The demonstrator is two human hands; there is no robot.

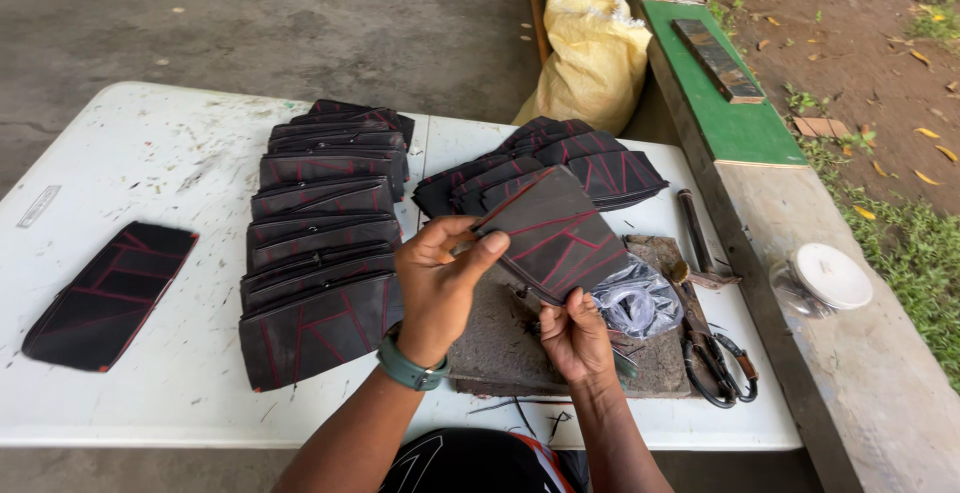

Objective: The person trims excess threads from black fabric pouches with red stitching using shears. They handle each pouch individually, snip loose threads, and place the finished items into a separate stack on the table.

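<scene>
Two hands held one black panel with red stitching (553, 236) at frame centre above the white tabletop (150, 153). Your left hand (438, 288) pinched its left edge, your right hand (574, 338) its lower corner. It looked light, flexible; edges grip best.

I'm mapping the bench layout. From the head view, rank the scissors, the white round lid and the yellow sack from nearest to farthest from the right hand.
From the right hand:
1. Scissors, just right, on the table.
2. White round lid, farther right, on the concrete ledge.
3. Yellow sack, far beyond the table's back edge.
</scene>
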